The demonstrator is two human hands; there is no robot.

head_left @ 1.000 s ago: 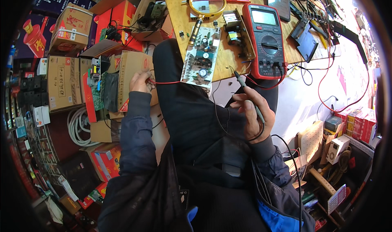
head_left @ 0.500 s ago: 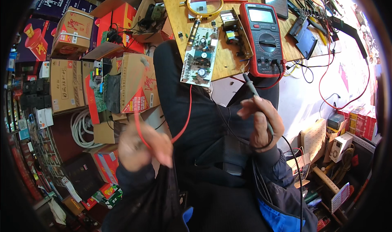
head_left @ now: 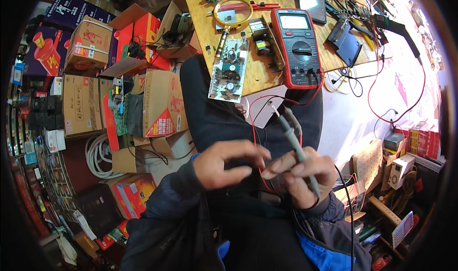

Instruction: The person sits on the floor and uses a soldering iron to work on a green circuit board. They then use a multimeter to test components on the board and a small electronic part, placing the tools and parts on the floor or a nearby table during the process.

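Note:
My right hand (head_left: 310, 175) is closed around a grey test probe (head_left: 292, 138), whose metal tip points up and away toward the table. Just beyond it is a second grey probe (head_left: 294, 122) with a red lead; whether my fingers hold that one too is hard to see. My left hand (head_left: 229, 163) hovers beside the right one, empty, fingers stretched and thumb apart, close to the red lead (head_left: 253, 123). Both leads run near a red multimeter (head_left: 301, 51) on the table. Left of the meter lies a white circuit board (head_left: 228, 75), its near end at the table edge.
On the wooden table (head_left: 267, 86) lie a magnifying glass (head_left: 222, 43), a module with transformers (head_left: 262, 44), a dark tablet-like slab (head_left: 311, 4) and a black bracket (head_left: 344, 46). Cardboard boxes (head_left: 82, 104) crowd the left side. A coiled white cable (head_left: 95, 156) sits below them.
My left hand has let go of the red lead and moved right, beside my right hand. The red lead and its probe now lie by the right hand, which has shifted slightly nearer me.

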